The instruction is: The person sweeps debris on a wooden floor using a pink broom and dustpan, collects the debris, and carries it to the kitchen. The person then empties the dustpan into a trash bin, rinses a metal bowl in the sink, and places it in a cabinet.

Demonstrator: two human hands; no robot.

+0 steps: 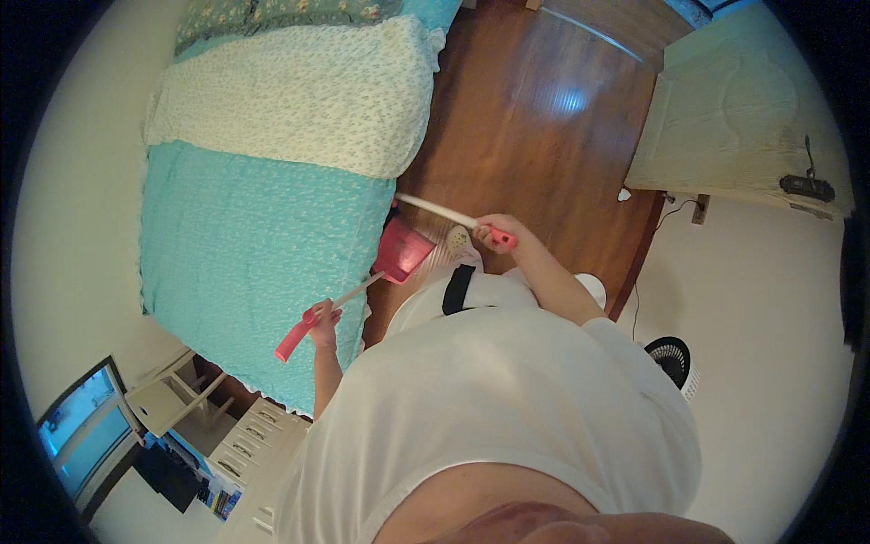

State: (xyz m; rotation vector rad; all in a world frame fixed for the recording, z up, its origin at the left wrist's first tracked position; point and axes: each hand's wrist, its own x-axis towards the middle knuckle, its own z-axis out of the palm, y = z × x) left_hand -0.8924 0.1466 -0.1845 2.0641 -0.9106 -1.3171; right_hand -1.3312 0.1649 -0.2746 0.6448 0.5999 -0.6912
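My left hand (324, 325) is closed around the pole of a long-handled dustpan, just by its pink grip (293, 342). The pink dustpan pan (402, 252) lies low beside the bed's edge, near the floor. My right hand (497, 233) grips a second long handle (438, 209), white with a pink end, which slants left towards the bed. The lower end of that tool is mostly hidden at the bed's side; a bit of pink and something dark show there above the pan.
A bed with a turquoise cover (258, 258) stands left. Wood floor (523, 136) runs ahead to an open door (727, 115). Right are a wall cable, a small white object on the floor (624, 195) and a black and white fan (671, 364). Drawers (248, 442) and a chair stand lower left.
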